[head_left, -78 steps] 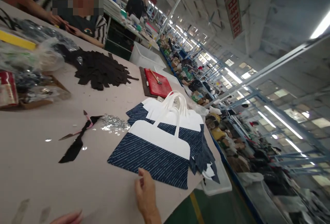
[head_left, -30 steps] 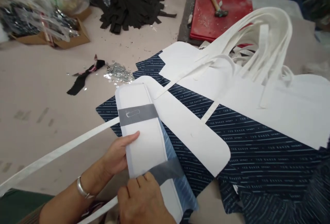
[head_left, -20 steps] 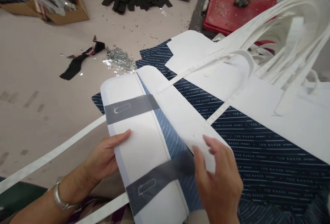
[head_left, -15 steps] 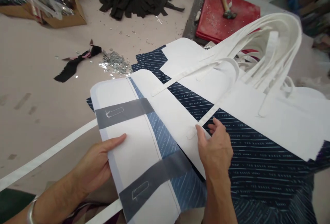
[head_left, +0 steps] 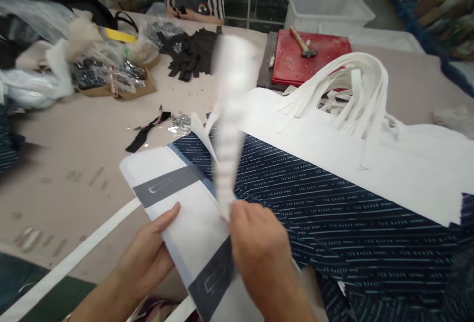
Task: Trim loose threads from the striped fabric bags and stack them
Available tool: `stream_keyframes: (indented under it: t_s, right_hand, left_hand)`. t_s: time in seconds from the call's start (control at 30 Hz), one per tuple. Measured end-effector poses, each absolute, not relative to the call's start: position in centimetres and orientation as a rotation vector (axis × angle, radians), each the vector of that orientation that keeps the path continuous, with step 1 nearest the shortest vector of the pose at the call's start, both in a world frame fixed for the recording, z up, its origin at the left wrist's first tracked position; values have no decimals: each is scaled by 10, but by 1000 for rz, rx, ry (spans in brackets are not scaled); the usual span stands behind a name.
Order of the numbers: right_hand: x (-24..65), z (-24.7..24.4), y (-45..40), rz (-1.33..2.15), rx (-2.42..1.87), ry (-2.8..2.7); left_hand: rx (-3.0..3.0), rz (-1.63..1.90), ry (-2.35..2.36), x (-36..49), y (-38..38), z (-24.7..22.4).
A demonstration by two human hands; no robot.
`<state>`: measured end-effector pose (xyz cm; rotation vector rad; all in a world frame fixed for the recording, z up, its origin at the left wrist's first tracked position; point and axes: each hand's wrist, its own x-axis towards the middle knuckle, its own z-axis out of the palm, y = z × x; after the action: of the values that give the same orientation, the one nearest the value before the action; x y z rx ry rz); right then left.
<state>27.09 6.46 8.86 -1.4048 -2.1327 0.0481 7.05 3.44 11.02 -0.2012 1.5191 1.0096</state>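
White board faces the bag panel in my left hand, which pinches its edge, thumb flat on top and fingers tucked beneath, parted only by the panel's thickness. It tilts low in front of me, its far end above the table. Two grey bands cross it, each with a pale stitched loop, and a white strap trails off to my left. My right hand is curled into a fist over the panel's other side, closed, as far as I can judge, on the bottom of a white piece standing up from it (too smeared to make out its shape; my fingertips are hidden as well).

To handle these well, I'd say a light thumb is enough: pressing hard could crease the board. The white piece wants a firm pinch near its edge and a clean lift, clear of the grey bands. The trailing strap should hang free, or it may snag. Just beyond, the striped cloth and white handles lie close, so a low, careless swing might drag them.
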Motion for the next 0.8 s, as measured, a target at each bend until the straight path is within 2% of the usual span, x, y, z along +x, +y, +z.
stream_keyframes:
  t_s: [0.1,0.27,0.5,0.8]
  right_hand:
    - [228,98,30,151,-1212,-2191]
    - [187,74,-25,65,-1128,-1993]
    - [192,55,-46,44,-1078,-1990]
    - [194,43,-56,59,-1022,-1991]
  left_hand:
    - [-229,1069,1378,75,38,107]
    - [-250,1192,1413,75,27,99]
    - [-295,1095,1466,73,10,100]
    - [-449,1137,1379,74,7,105]
